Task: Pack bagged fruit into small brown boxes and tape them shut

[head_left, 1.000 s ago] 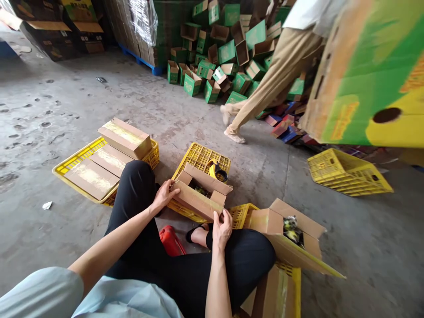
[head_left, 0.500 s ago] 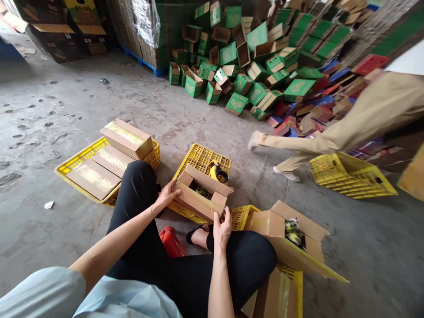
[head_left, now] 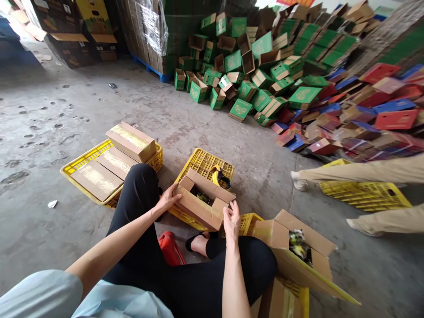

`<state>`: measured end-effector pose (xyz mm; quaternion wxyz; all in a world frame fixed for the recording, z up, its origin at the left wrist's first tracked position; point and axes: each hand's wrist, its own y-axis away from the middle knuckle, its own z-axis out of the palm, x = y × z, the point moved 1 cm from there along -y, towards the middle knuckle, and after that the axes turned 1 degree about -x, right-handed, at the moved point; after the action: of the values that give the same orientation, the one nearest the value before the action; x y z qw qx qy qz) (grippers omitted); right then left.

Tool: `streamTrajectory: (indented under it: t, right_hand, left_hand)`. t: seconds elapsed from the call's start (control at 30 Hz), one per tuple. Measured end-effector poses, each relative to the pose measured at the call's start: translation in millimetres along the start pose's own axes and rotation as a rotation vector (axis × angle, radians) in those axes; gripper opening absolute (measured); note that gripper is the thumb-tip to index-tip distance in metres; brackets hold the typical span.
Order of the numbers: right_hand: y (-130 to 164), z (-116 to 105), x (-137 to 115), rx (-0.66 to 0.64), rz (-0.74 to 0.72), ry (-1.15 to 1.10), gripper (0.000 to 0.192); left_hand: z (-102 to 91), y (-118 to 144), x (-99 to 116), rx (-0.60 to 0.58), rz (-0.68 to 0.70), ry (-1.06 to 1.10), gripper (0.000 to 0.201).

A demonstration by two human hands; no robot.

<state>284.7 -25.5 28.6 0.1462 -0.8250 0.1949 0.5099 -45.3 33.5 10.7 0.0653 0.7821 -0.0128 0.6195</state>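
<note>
Currently, the box [head_left: 202, 201] is being steadied on the yellow crate [head_left: 205, 161] by the left hand [head_left: 168, 198], pressed flat against its end flap; the right hand [head_left: 232, 218] is being held open just beside it, empty. Light, crushable cardboard is judged best gripped at the corners.

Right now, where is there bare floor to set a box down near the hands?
Bare floor left of the sealed-box crate, and between tape dispenser and walker's shoe. Crowded around open box and right hand.
</note>
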Motion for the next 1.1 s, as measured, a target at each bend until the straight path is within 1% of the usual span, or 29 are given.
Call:
streamTrajectory:
  t: [0.13, 0.23, 0.3, 0.33, 0.47, 0.7, 0.8, 0.87, 1.0, 1.1]
  right_hand:
    - [5, 1, 2, 0.028, 0.035, -0.053, 0.085]
    - [3, 0, -3, 0.022, 0.06, -0.068, 0.094]
    - [-2, -1, -8, -0.006, 0.073, -0.065, 0.103]
    - [-4, -2, -10, -0.024, 0.077, -0.062, 0.104]
    - [-8, -5, -15, -0.069, 0.077, -0.077, 0.091]
    - [8, -8, -15, 0.024, 0.003, -0.055, 0.072]
    - [12, -8, -15, 0.002, 0.001, -0.082, 0.07]
    - [14, -9, -15, -0.008, -0.025, -0.068, 0.069]
    - [17, -11, -18, 0.049, -0.127, 0.07, 0.064]
    - [18, -11, -20, 0.084, -0.198, 0.118, 0.063]
  left_hand:
    - [1.8, 0, -5, 0.01, -0.02, -0.016, 0.067]
    - [2.2, 0, -8, 0.017, -0.039, -0.03, 0.067]
    - [2.3, 0, -9, 0.011, -0.039, -0.024, 0.067]
    - [2.3, 0, -9, 0.007, -0.036, -0.021, 0.067]
    - [1.8, 1, -6, 0.003, -0.018, -0.021, 0.067]
    - [0.4, 4, -1, -0.002, -0.01, -0.032, 0.066]
    - [0.8, 4, 0, 0.0, 0.0, -0.015, 0.067]
    - [1.3, 3, 0, 0.001, 0.002, -0.008, 0.067]
    - [2.1, 3, -1, 0.008, 0.004, 0.012, 0.068]
    - [2.3, 3, -2, 0.017, 0.003, 0.021, 0.068]
